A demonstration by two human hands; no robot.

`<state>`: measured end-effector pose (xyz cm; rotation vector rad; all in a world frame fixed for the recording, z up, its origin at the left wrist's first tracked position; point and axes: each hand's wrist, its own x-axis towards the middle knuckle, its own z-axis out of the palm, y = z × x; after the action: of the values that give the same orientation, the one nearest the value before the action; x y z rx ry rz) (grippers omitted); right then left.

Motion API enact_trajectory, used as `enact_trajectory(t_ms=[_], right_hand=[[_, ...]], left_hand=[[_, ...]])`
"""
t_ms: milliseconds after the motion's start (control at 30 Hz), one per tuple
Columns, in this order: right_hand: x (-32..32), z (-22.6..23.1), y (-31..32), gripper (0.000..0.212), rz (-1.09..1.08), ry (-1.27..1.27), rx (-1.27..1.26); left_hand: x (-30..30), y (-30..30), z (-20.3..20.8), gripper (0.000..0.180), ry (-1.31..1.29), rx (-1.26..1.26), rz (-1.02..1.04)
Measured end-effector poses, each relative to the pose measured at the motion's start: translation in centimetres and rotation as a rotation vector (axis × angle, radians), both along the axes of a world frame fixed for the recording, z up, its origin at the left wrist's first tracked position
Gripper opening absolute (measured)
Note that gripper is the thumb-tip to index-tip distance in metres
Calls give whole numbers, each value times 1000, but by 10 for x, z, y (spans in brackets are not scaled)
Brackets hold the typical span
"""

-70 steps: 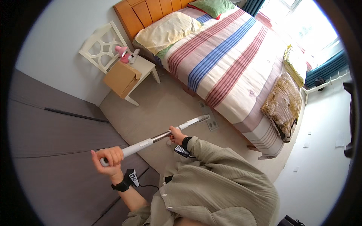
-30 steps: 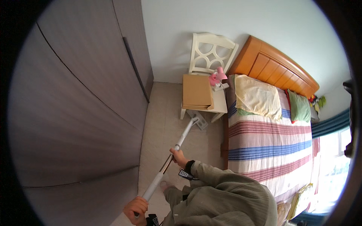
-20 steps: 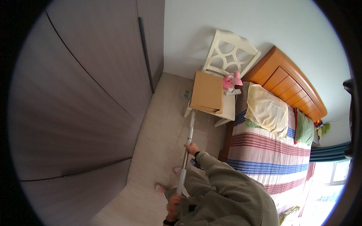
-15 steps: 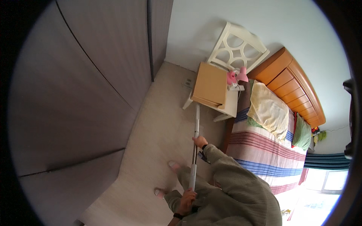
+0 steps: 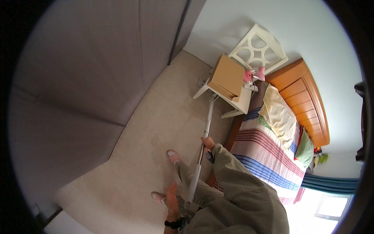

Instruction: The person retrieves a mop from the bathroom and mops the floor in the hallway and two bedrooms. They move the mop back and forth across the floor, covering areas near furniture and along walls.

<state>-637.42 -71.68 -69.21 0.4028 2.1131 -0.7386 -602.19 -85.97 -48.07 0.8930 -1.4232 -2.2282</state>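
- Flat mop (image 5: 198,171), white-and-metal pole, one: we find it slanting away from us over the beige floor (image 5: 148,140), its far end passing beneath the front edge of the white chair (image 5: 244,100), between the two front legs.
- Mop head (image 5: 202,82), apparently: a grey part shows past the seat's left edge, beside the front left leg; the rest is hidden from us.
- Right hand (image 5: 208,143): fingers wrapped around the pole about midway.
- Left hand (image 5: 171,197): blurred, fingers seemingly straight, just beside the pole's near end; we cannot tell whether the palm touches it.
- Cardboard box (image 5: 228,76): covers the seat's left part, reaching its front edge.
- Pink desk lamp (image 5: 260,73): toward the seat's back right corner.
- Step in hand, as we judge it: mopping under the chair.
- Next move, in our judgement: calls for the left hand steadying the near end, the pole kept low, and strokes clear of the chair legs.
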Motion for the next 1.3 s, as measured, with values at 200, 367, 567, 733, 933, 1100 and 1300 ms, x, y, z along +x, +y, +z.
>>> enact_trajectory(t_ms=[200,367,567,733,933,1100,1300], right_hand=[[-46,46,-69,36,-56,-36,-204],[-47,75,-81,37,-2,-68,-133],[-16,78,-73,33,-78,-35,-191],[25,82,-80,31,-171,-119,-324],[55,103,-88,36,-189,-163,-438],[58,127,-72,28,-125,-163,-349],[42,135,-85,33,-258,-107,-627]], left_hand=[[-9,-14,61,54,138,-263,-56],[-76,-37,50,12,398,-390,25],[-79,-26,72,35,471,-418,280],[-50,-56,96,40,504,-434,196],[-32,-67,129,41,472,-489,160],[-24,-43,142,40,442,-491,124],[-50,-76,153,33,530,-487,20]])
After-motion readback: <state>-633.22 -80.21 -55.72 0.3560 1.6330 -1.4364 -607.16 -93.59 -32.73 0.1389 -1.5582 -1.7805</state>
